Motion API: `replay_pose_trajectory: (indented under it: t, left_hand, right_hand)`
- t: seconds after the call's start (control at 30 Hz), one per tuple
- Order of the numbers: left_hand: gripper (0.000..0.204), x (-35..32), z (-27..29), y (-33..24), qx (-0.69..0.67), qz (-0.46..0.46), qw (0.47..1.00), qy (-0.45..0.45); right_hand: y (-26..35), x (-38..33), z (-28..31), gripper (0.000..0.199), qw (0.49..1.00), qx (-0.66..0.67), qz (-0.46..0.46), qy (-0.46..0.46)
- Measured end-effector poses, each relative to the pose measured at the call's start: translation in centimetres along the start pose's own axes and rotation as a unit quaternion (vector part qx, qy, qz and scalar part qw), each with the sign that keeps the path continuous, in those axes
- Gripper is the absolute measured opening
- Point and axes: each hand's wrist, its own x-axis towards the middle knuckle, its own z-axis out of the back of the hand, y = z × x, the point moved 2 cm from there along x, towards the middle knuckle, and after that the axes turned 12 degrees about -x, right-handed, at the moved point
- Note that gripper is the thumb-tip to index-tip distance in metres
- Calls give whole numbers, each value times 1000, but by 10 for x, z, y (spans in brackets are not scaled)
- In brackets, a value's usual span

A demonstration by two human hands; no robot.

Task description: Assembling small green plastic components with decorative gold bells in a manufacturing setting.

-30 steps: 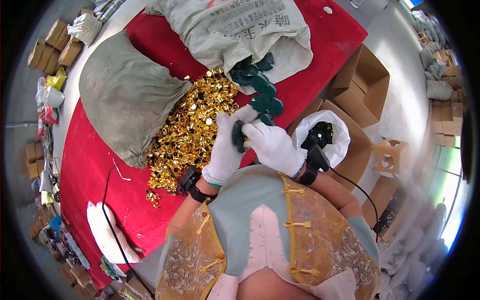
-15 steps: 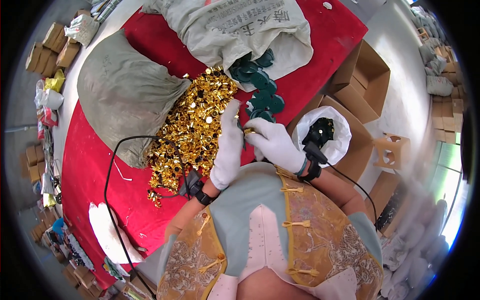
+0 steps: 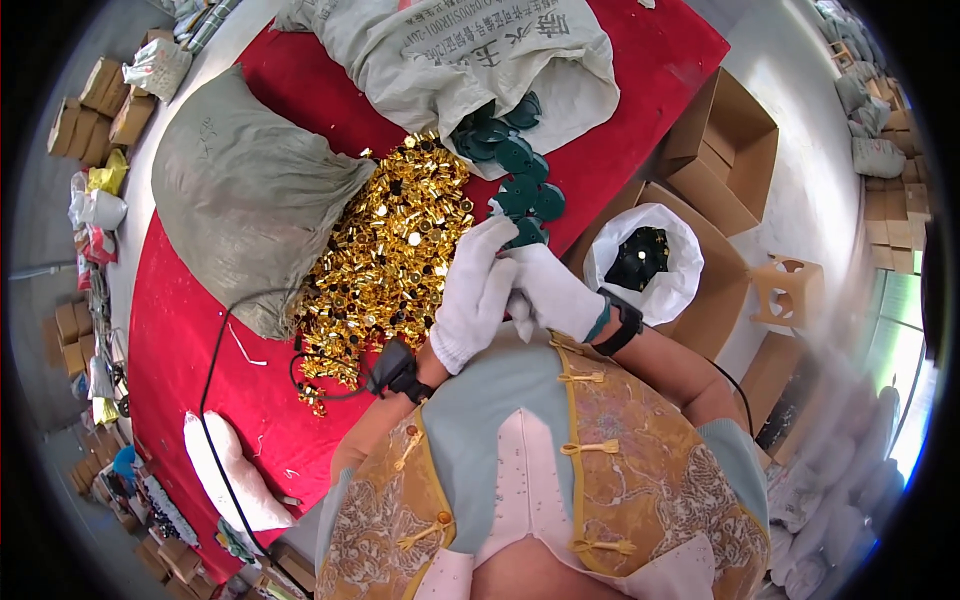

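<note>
My left hand [image 3: 474, 292] and my right hand [image 3: 556, 290], both in white knitted gloves, meet in front of my chest. Their fingers are closed and pressed together, and whatever lies between them is hidden. Just beyond the fingertips, dark green round discs [image 3: 517, 193] with small centre holes spill out of a white woven sack [image 3: 480, 60]. Left of my left hand spreads a heap of shiny gold caps [image 3: 390, 260], some showing black insides. To the right of my right hand, a white bag [image 3: 685, 265] holds dark green pieces with gold bits [image 3: 640, 258].
A full grey-green sack [image 3: 245, 190] lies on the red-covered table [image 3: 165, 340], its mouth at the gold heap. A white plastic bag [image 3: 225, 470] rests at the left edge. Open cardboard boxes [image 3: 735, 150] stand on the right. A black cable [image 3: 207, 395] runs from my left wrist.
My left hand has tilted over toward the right one, and their fingers now overlap. The gold cap seen earlier at my right fingertips is now out of sight.
</note>
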Motion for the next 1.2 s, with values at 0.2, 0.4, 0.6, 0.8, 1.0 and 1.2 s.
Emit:
replay_pose_trajectory:
  t: [0.2, 0.4, 0.6, 0.8, 1.0, 1.2]
  left_hand:
    - [73, 4, 6, 15, -468, 241, 834, -165]
    - [78, -3, -7, 14, -475, 250, 834, -129]
    - [51, -11, -8, 5, -159, 98, 979, -81]
    - [36, -8, -3, 7, -98, 110, 989, -9]
    - [71, -3, -4, 22, -393, 211, 889, -106]
    - [65, -9, -7, 14, -255, 143, 952, -88]
  right_hand:
    - [17, -21, -12, 43, 740, -568, 311, -181]
    - [-5, -13, -16, 46, 626, -662, 356, -205]
    - [-10, -6, -13, 19, 706, -532, 405, -234]
    - [0, -10, -2, 30, 995, -97, 5, 6]
    - [-1, -16, -16, 47, 663, -647, 322, -197]
    - [-9, -10, -18, 17, 714, -533, 394, -224]
